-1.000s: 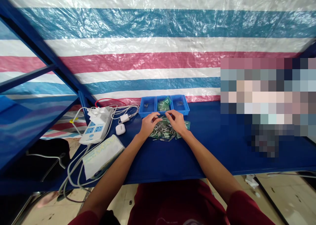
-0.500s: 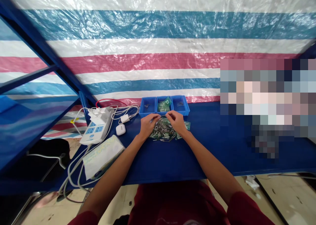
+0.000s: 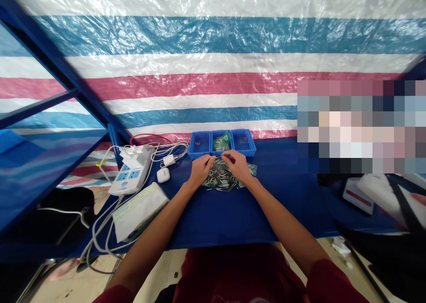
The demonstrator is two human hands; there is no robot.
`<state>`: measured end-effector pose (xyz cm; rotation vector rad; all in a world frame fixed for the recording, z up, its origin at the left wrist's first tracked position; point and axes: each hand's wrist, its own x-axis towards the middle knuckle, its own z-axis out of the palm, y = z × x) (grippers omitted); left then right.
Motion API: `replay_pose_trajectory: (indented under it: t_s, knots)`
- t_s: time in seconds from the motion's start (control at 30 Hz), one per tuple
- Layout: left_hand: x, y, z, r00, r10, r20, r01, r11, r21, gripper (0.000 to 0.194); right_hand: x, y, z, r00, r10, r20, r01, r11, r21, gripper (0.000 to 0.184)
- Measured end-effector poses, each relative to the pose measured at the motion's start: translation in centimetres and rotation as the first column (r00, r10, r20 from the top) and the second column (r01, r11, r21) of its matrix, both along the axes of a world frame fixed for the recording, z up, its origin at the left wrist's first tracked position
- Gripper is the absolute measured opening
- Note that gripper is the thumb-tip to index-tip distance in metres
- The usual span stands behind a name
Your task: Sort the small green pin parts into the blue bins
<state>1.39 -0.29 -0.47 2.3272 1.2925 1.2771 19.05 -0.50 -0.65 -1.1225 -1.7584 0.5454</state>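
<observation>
Just in front of the bins, my left hand (image 3: 201, 169) and my right hand (image 3: 237, 164) face each other with fingertips pinched. A thin metal rod-like piece (image 3: 218, 156) spans the small gap between them, its ends covered by the fingers; its exact kind is too small to make out. Beneath and between my hands lies a heap of slim metal pieces (image 3: 220, 177), mixed with green-printed clear plastic bags (image 3: 252, 169). Behind stand three joined blue bins (image 3: 199, 154): the left holds a few small metal pieces, the middle green-printed bags, the right something small and dark.
Left of my arms are a power strip (image 3: 128, 179) with plugs and cables, a white charger (image 3: 168, 160), a white earphone case (image 3: 163, 175) and a tissue pack (image 3: 141, 210). At right, a blurred person's hand (image 3: 420, 199) is near white and black items on the blue table (image 3: 282, 196).
My hands stay over the heap, with only slight finger shifts around the thin piece. At right, white and black items and part of another person's hand have come into view.
</observation>
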Motion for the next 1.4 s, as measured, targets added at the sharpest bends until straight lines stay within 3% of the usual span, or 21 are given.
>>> replay_pose_trajectory:
  t_s: [0.2, 0.5, 0.8, 1.07, 1.2, 1.4]
  knots:
    - [-0.17, 0.12, -0.22, 0.998, 0.041, 0.048, -0.043, 0.998, 0.044, 0.034, -0.06, 0.08, -0.15, 1.000, 0.021, -0.005, -0.021, 1.000, 0.006, 0.025]
    - [0.18, -0.11, 0.31, 0.976, -0.022, 0.215, 0.009, 0.998, 0.060, 0.023, -0.08, 0.49, -0.68, 0.996, 0.044, -0.074, -0.041, 0.998, 0.049, 0.029]
    - [0.48, -0.17, 0.10, 0.921, -0.031, 0.389, 0.092, 0.986, -0.139, 0.022, -0.31, 0.46, -0.85, 1.000, 0.001, 0.015, -0.003, 0.993, 0.121, 0.039]
    - [0.41, 0.11, 0.08, 0.979, -0.037, 0.202, 0.047, 0.998, -0.047, 0.023, -0.01, 0.23, -0.34, 0.990, -0.125, -0.068, 0.132, 0.985, 0.110, 0.039]
    - [0.50, 0.11, -0.06, 0.977, -0.051, 0.205, 0.054, 0.999, -0.008, 0.022, 0.02, 0.05, -0.11, 0.988, -0.129, -0.084, 0.138, 0.983, 0.118, 0.038]
    - [0.52, 0.03, -0.09, 0.948, 0.022, 0.317, 0.002, 0.997, -0.073, 0.021, -0.19, -0.10, -0.13, 0.997, 0.041, -0.064, -0.033, 0.992, 0.120, 0.030]
